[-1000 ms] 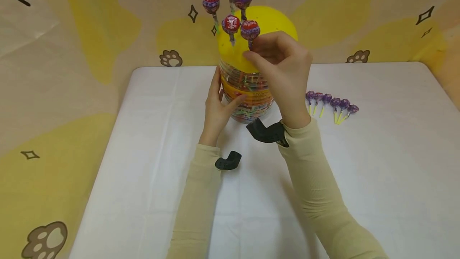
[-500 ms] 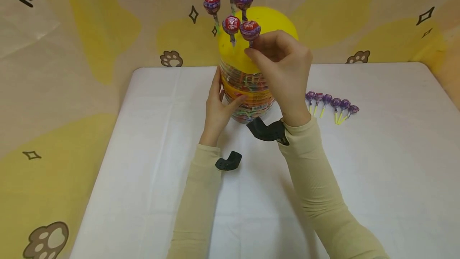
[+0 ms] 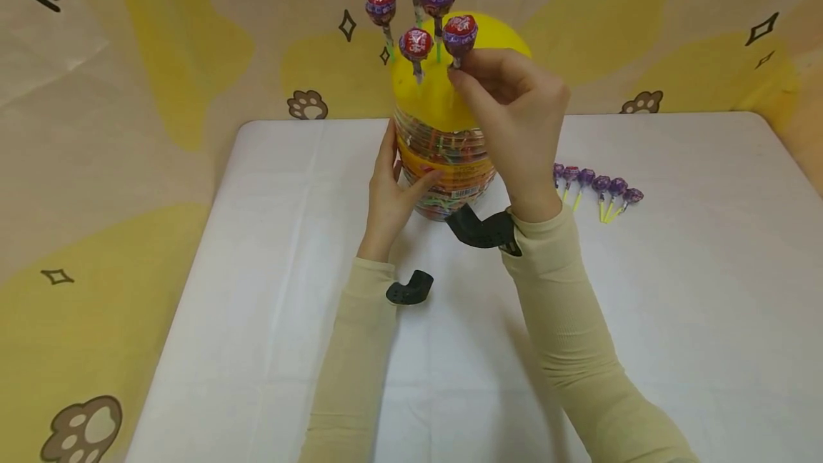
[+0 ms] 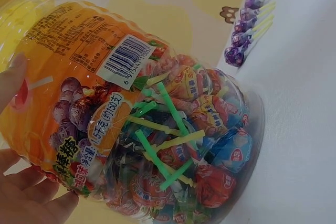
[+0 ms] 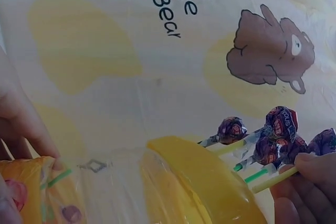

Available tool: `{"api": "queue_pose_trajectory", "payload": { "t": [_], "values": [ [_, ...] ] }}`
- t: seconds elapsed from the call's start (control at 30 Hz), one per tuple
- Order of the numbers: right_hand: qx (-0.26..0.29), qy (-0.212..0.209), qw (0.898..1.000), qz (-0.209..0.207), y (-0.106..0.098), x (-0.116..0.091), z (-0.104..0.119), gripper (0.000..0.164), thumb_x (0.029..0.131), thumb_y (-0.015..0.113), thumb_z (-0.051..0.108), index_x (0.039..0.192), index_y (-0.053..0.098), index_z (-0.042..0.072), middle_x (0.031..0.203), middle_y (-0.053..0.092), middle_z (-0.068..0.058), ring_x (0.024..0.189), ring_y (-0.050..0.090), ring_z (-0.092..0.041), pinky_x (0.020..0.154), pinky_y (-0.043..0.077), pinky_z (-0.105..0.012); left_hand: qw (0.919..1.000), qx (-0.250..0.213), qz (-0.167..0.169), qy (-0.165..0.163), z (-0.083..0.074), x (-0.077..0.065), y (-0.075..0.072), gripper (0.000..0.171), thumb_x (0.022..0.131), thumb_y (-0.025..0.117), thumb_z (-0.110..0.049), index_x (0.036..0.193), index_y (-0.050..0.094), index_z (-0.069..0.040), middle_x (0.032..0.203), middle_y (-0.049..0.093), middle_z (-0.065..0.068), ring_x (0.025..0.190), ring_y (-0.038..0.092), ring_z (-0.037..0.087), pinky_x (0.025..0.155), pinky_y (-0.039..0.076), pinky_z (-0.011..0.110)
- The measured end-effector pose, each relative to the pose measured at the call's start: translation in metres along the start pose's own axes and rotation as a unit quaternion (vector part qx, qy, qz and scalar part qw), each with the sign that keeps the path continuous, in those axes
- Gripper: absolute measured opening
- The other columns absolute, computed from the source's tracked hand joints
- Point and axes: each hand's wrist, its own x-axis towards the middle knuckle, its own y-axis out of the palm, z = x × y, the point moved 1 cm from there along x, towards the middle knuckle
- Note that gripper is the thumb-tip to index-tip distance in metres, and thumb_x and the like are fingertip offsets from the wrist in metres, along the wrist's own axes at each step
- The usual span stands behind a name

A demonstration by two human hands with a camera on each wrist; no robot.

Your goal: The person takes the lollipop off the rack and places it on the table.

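Purple-and-red wrapped ball lollipop on a thin yellow stick [image 3: 460, 34] is sitting in the right hand [image 3: 517, 113], thumb and fingertip pinching it just under the ball. Its long axis is running near upright, ball up, stick down; in the right wrist view the lower end is reaching the surface of the smooth yellow plastic dome lid [image 3: 498, 31]. Cannot tell if the tip is only touching or already in a hole. That stick-to-dome relation looks like the deciding one. Right hand is the nearer to the dome, hanging over its front right side.

Left hand [image 3: 395, 195] is lower, wrapping the left side of the clear ribbed plastic jar with an orange label [image 3: 450, 156], thumb across the label, fingers around the far side. Hands are working apart, one high, one low. Jar is standing on the white cloth-covered table [image 3: 289, 270], candy showing inside.

Four purple-and-red wrapped lollipops on upright sticks [image 3: 416, 43] are standing in the dome, left of the held one. Six purple wrapped lollipops on yellow sticks [image 3: 586, 177] are lying in a row on the table, right of the jar.
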Motion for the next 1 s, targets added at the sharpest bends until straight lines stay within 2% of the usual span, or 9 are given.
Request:
{"api": "queue_pose_trajectory", "payload": {
  "t": [0.07,0.2,0.3,0.53,0.7,1.0],
  "values": [
    [0.008,0.004,1.0,0.0,-0.001,0.001,0.001,0.017,0.083,0.07,0.002,0.094,0.07,-0.011,0.092,0.071,-0.015,0.08,0.068,-0.015,0.077,0.056,-0.028,1.0,0.0,0.0,0.001,0.0,0.0,0.0,0.088,0.086,0.069,-0.025,0.153,0.013,-0.019,0.156,0.017,-0.002,0.141,0.018,0.011,0.113,0.023,0.03],
    [0.059,0.071,0.996,-0.006,-0.003,0.002,0.002,0.014,0.081,0.072,0.0,0.092,0.071,-0.008,0.09,0.071,-0.013,0.081,0.068,-0.017,0.078,0.056,-0.028,1.0,0.002,-0.002,-0.001,0.001,0.001,0.0,0.088,0.085,0.07,-0.026,0.153,0.013,-0.019,0.156,0.017,-0.002,0.141,0.018,0.01,0.113,0.023,0.03],
    [0.113,0.126,0.985,-0.013,-0.007,0.001,0.001,0.013,0.079,0.073,-0.002,0.091,0.072,-0.006,0.088,0.071,-0.012,0.081,0.067,-0.018,0.079,0.056,-0.028,1.0,-0.002,-0.002,0.0,0.001,0.001,0.0,0.089,0.085,0.071,-0.026,0.153,0.013,-0.02,0.156,0.017,-0.003,0.141,0.017,0.01,0.113,0.023,0.03],
    [0.217,0.176,0.96,-0.007,-0.022,-0.005,-0.004,0.011,0.079,0.071,-0.007,0.09,0.071,-0.006,0.086,0.069,-0.014,0.077,0.065,-0.026,0.075,0.056,-0.029,0.9999,-0.013,-0.002,0.007,0.001,0.001,0.001,0.09,0.085,0.071,-0.025,0.153,0.013,-0.019,0.156,0.018,-0.002,0.141,0.017,0.01,0.113,0.023,0.033],
    [0.236,0.2,0.951,-0.001,-0.035,-0.012,-0.01,0.012,0.08,0.071,-0.004,0.092,0.071,-0.006,0.087,0.069,-0.015,0.077,0.065,-0.027,0.076,0.056,-0.029,0.9999,-0.008,-0.003,0.012,0.001,0.001,0.001,0.09,0.085,0.071,-0.025,0.153,0.013,-0.017,0.156,0.017,-0.001,0.141,0.018,0.011,0.113,0.024,0.032],
    [0.226,0.202,0.953,-0.016,-0.06,-0.025,-0.021,0.017,0.08,0.071,-0.004,0.096,0.069,-0.011,0.087,0.069,-0.016,0.076,0.066,-0.027,0.072,0.057,-0.028,0.9998,-0.014,-0.004,0.015,0.0,0.0,0.001,0.091,0.084,0.072,-0.023,0.153,0.012,-0.015,0.156,0.017,0.001,0.141,0.018,0.012,0.113,0.024,0.033]
  ]
}}
